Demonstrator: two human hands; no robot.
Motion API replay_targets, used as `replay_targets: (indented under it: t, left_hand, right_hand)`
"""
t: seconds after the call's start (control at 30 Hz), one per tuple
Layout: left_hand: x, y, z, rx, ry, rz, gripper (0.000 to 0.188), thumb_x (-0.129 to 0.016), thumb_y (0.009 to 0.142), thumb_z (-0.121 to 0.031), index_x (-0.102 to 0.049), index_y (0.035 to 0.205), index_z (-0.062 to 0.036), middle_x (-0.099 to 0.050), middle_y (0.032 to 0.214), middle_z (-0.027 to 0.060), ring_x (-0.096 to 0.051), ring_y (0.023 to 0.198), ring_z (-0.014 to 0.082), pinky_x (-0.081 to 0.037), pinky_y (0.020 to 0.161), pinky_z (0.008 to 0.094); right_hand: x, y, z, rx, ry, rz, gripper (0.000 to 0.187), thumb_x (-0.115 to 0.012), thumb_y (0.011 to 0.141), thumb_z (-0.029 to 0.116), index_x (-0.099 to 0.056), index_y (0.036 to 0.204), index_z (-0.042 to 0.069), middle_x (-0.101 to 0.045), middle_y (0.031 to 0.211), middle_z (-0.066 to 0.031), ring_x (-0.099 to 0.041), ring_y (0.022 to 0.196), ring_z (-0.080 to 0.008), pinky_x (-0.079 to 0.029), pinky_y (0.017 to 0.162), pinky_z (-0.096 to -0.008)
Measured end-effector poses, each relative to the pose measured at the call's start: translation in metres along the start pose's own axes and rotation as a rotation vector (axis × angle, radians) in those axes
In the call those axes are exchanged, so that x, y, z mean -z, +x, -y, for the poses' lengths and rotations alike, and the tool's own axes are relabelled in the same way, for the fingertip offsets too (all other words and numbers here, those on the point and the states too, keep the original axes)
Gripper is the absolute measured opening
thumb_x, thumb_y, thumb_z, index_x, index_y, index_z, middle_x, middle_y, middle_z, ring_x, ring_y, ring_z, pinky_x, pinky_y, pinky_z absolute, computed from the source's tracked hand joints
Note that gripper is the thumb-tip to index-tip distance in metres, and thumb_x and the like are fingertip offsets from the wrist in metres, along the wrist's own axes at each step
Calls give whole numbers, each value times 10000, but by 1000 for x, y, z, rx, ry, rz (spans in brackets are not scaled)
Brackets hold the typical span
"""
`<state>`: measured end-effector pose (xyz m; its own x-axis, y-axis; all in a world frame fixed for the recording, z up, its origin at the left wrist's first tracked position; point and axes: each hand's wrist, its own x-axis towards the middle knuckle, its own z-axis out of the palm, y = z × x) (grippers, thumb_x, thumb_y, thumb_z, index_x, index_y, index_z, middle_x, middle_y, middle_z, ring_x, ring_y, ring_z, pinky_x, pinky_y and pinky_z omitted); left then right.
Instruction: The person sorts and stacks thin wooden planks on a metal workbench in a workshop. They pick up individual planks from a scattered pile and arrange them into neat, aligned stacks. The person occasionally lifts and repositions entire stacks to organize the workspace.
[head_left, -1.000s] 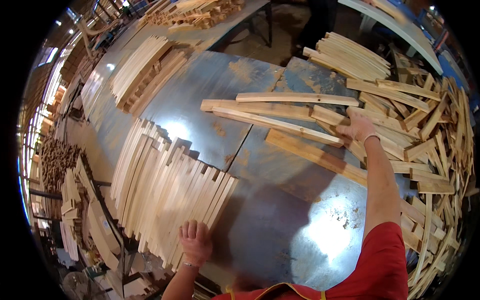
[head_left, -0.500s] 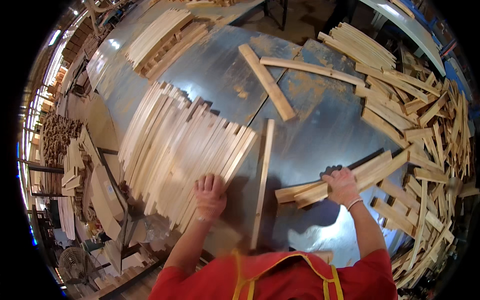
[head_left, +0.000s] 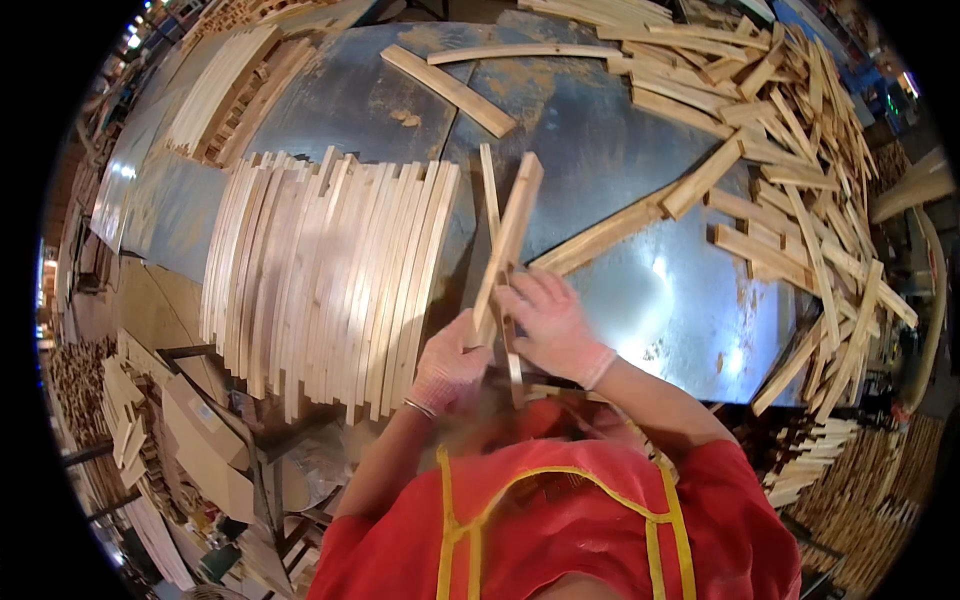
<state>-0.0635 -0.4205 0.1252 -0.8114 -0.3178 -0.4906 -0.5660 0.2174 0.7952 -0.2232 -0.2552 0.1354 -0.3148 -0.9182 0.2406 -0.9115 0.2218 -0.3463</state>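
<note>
A wooden strip stands out in front of me, tilted up and away over the table. My left hand is closed around its near end. Against its right side is my right hand, fingers curled at the wood; its fingertips are partly hidden. Beneath the raised strip lies a thinner wooden strip on the metal tabletop. Close by on the left, a row of pale strips lies side by side. Right of my hands, a longer board rests on the metal, meeting a shorter board.
A loose heap of wood pieces covers the table's right side. Two boards lie at the far middle, near sawdust patches. A stack of strips sits far left. Cardboard stands below the table's left edge.
My right hand has come left from the boards on the right, and a strip is now raised between both hands. My left hand has left the row of strips. The view has shifted.
</note>
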Motion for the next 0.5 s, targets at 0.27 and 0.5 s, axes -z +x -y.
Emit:
replay_targets:
  t: [0.27, 0.5]
  left_hand:
    - [2, -7, 80, -104, 872, -606, 749, -767, 800, -186, -562, 1494, 8, -585, 1496, 230, -514, 1433, 399, -334, 1236, 587]
    - [-56, 51, 10, -152, 762, -474, 876, -834, 800, -293, -481, 1553, -16, -521, 1538, 223, -566, 1328, 443, -479, 1103, 525]
  right_hand:
    - [-3, -160, -121, -529, 21, 190, 752, -810, 854, 337, -552, 1509, 71, -590, 1462, -205, -541, 1377, -422, -448, 1167, -519]
    - [35, -69, -307, -1081, 12, -265, 804, -766, 876, 499, -532, 1496, 44, -563, 1486, -281, -595, 1343, -446, -493, 1122, -527]
